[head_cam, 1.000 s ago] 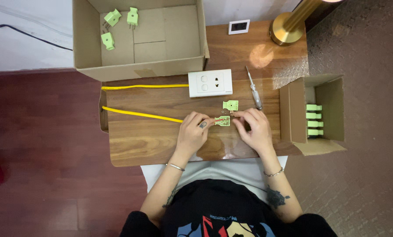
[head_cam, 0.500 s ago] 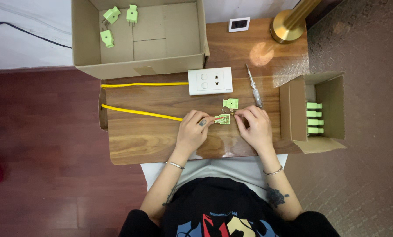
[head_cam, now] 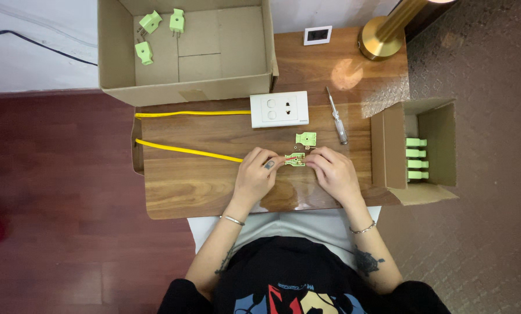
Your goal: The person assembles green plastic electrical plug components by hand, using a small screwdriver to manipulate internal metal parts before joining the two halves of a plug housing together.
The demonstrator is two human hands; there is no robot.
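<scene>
An opened green plug body [head_cam: 295, 159] lies on the wooden table [head_cam: 202, 186] between my two hands. My left hand [head_cam: 255, 174] pinches the end of a yellow cable [head_cam: 185, 150] against the plug's left side. My right hand [head_cam: 332, 171] grips the plug's right side. The plug's loose green cover [head_cam: 306, 139] rests just behind it. The cable loops off the table's left edge and comes back toward a white wall socket [head_cam: 279, 109].
A screwdriver [head_cam: 336, 124] lies right of the socket. A large open cardboard box [head_cam: 225, 58] at the back holds three green plugs [head_cam: 153, 23]. A small box [head_cam: 432, 157] at the right holds several green plugs. A brass lamp base [head_cam: 380, 38] and a small white switch plate [head_cam: 317, 35] stand behind.
</scene>
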